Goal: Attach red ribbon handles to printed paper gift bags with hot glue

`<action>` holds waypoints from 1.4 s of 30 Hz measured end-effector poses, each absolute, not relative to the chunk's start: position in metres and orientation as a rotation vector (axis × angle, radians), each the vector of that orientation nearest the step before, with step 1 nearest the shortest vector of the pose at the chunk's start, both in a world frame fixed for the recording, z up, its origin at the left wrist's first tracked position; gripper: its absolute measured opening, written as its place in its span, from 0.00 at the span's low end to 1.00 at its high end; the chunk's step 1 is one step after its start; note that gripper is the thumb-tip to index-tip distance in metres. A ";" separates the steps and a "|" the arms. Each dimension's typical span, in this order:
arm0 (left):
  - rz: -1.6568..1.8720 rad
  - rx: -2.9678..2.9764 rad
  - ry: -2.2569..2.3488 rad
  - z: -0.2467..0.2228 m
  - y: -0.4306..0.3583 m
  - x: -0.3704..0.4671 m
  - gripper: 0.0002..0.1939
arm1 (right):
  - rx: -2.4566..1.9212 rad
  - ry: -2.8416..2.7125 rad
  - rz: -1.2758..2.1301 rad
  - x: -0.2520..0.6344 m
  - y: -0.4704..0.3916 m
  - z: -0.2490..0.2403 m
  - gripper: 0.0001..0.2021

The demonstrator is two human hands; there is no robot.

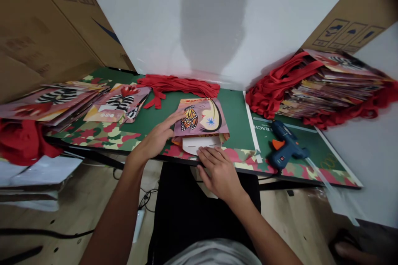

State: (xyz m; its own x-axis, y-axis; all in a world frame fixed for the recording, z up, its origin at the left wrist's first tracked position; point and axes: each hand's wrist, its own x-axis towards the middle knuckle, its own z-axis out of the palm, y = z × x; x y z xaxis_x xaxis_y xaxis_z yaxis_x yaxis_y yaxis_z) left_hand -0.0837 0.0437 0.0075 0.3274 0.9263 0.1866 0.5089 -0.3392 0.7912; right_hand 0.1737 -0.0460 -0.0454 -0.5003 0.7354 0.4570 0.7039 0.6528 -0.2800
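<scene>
A printed paper bag (202,118) with a butterfly picture lies in front of me at the table's near edge. Its near end is open, and a white flap (194,144) shows there. My left hand (157,138) touches the bag's left side, index finger stretched along it, holding nothing. On the white flap rest the fingers of my right hand (219,169), spread and flat, palm down. Below that hand a pale strip of paper or card hangs past the table edge, partly hidden.
Red ribbons (183,85) lie behind the bag. Printed bags (118,101) are at left, with a stack (56,101) beyond. At right are a blue glue gun (286,145) and a tall bag stack (336,87) with red handles. Cardboard (40,20) and a white panel (149,16) stand around.
</scene>
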 end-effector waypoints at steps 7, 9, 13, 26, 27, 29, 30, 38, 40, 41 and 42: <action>0.835 1.982 1.315 0.007 0.042 -0.084 0.33 | -1.122 -2.315 0.036 0.172 -0.050 -0.052 0.21; 0.845 1.989 1.329 0.005 0.043 -0.082 0.33 | -1.112 -2.315 0.017 0.172 -0.051 -0.056 0.22; 0.863 2.002 1.329 0.004 0.045 -0.081 0.31 | -1.093 -2.314 -0.009 0.173 -0.052 -0.064 0.25; 1.155 2.754 1.089 -0.001 -0.043 -0.014 0.14 | -0.816 -1.925 0.178 0.196 -0.042 -0.028 0.26; 1.058 2.799 1.149 -0.009 -0.044 -0.010 0.15 | -0.830 -1.843 0.197 0.199 -0.042 -0.023 0.25; 0.859 2.864 1.299 -0.022 -0.041 -0.006 0.20 | -0.888 -1.702 0.232 0.206 -0.039 -0.011 0.22; 0.738 2.871 1.391 -0.026 -0.037 -0.004 0.22 | -0.911 -1.653 0.243 0.208 -0.036 -0.003 0.20; 0.434 2.820 1.574 -0.013 -0.011 -0.006 0.20 | -1.294 -1.855 0.387 0.221 0.069 0.053 0.13; 0.638 2.860 1.451 -0.007 -0.014 -0.019 0.22 | -1.394 -1.937 0.440 0.221 0.117 0.057 0.10; 0.805 2.867 1.352 -0.003 -0.018 -0.027 0.22 | -1.440 -1.946 0.446 0.220 0.140 0.057 0.09; 0.978 2.847 1.253 0.001 -0.024 -0.036 0.21 | -1.493 -1.947 0.449 0.218 0.162 0.055 0.09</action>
State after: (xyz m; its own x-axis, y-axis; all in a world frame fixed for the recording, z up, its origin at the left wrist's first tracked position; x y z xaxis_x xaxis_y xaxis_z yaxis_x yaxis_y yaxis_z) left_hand -0.0360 -0.0238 0.0005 0.5266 0.6332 0.5672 0.7042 -0.6987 0.1263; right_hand 0.2180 0.1618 0.0548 -0.1537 0.9484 0.2773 0.7311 0.2979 -0.6138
